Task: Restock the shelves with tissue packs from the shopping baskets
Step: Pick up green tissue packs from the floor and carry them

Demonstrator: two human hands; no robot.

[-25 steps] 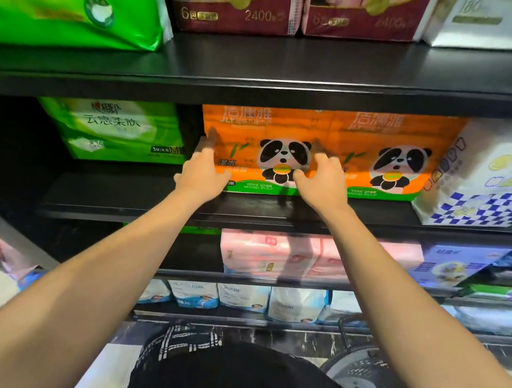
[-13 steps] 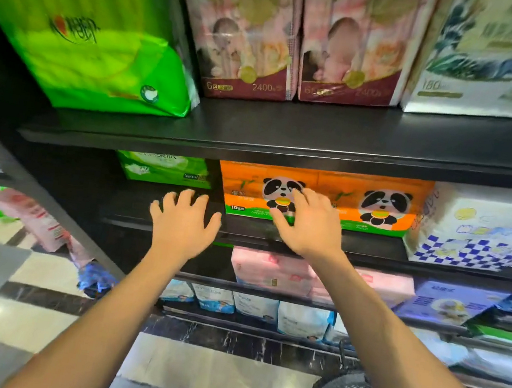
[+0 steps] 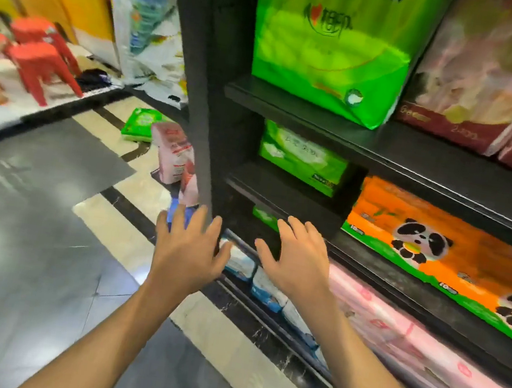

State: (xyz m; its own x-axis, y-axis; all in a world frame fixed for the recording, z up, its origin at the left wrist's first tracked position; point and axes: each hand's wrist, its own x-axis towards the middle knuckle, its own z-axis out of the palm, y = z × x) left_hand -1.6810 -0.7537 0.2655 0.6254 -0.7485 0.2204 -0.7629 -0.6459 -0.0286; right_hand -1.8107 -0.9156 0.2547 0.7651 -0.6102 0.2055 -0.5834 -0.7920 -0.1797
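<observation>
Orange panda tissue packs [image 3: 457, 257] sit on the middle shelf, right of and slightly above the right fingertips, fronts flush near the shelf lip. Small green pack [image 3: 301, 157] sits one shelf up, above the right fingers, set back from the edge with bare black shelf [image 3: 284, 194] in front of it and a dark gap to its right. Big green pack [image 3: 330, 45] is on the top shelf, well above both hands, its corner overhanging the lip. Pink packs [image 3: 417, 347] lie on a lower shelf, below and right of the right wrist. White-blue packs [image 3: 267, 288] are on the bottom shelf, just under the right palm.

Left hand [image 3: 188, 250] has fingers spread and straight, holding nothing, fingertips in front of the black end post [image 3: 204, 86]; contact unclear. Right hand [image 3: 299, 260] also splayed and empty, fingertips in front of the shelf lip, contact unclear.

Left of the left fingers: open floor [image 3: 24, 242], grey mat, plenty of room. Beyond the left fingertips, a pink pack [image 3: 172, 154] stands on the floor beside the post, and a green pack [image 3: 140, 123] lies farther out. Red stools [image 3: 35, 58] far left. Frame is motion-blurred.
</observation>
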